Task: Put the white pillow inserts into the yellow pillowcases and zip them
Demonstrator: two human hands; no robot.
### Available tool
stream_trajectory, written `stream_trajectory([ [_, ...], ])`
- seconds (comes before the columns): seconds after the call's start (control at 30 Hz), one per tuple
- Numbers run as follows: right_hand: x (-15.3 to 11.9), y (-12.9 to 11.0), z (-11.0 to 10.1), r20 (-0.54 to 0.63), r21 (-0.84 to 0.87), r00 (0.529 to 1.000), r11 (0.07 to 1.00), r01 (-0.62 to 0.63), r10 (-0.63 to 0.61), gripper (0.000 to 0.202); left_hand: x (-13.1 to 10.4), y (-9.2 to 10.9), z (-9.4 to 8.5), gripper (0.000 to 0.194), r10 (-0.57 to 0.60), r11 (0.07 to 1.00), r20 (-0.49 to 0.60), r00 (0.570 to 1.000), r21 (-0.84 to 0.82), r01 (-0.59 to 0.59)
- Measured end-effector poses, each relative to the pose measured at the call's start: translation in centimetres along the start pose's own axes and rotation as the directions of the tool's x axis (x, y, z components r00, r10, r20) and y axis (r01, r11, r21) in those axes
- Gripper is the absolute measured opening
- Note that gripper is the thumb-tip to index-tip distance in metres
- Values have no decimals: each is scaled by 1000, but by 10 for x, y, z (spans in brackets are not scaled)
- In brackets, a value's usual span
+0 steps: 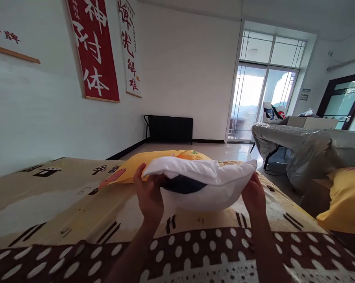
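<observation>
The left hand's grip (pixel 150 196) and the right hand's grip (pixel 254 194) each hold one end of the white pillow (pixel 201 200), between them over the patterned blanket (pixel 85 208). Weak finger pressure could let either end slip.

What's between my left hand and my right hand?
In the head view, a white pillow spans the gap, its ends gripped by your left hand and right hand.
</observation>
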State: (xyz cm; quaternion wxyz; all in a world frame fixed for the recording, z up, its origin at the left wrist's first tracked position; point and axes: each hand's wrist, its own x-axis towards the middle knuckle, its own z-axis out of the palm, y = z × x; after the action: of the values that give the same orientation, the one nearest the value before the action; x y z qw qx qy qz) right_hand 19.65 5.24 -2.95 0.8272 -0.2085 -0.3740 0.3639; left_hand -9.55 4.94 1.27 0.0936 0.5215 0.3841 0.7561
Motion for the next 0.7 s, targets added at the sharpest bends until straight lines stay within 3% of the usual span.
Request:
stream_trajectory([
  [0.13,-14,14,-7,-95,-120,993,989,-85,74,33,-31,-22,-5,38,-117,989,-116,986,-104,105],
  [0.27,-21,19,-1,-83,-336,996,941,-34,7,27,-41,-33,-17,24,-146,986,-117,982,59,154],
  [0.4,-32,16,13,-2,-419,1000,908,27,-30,25,-29,-29,-27,22,47,984,-92,995,177,-31],
  [0.47,-37,12,18,24,-389,999,920,42,-36,23,-20,-27,-31,20,184,964,-156,970,219,-148],
  [0.53,-41,8,21,-34,-335,994,939,83,-99,20,-13,-28,-34,19,266,955,-204,942,190,-228],
  [0.6,-45,5,25,-140,-304,969,941,151,-201,16,-8,-33,-36,20,231,972,-189,954,71,-222],
  [0.7,-55,5,32,-232,-308,920,921,239,-316,12,-4,-48,-36,27,54,996,-135,989,80,-43],
])
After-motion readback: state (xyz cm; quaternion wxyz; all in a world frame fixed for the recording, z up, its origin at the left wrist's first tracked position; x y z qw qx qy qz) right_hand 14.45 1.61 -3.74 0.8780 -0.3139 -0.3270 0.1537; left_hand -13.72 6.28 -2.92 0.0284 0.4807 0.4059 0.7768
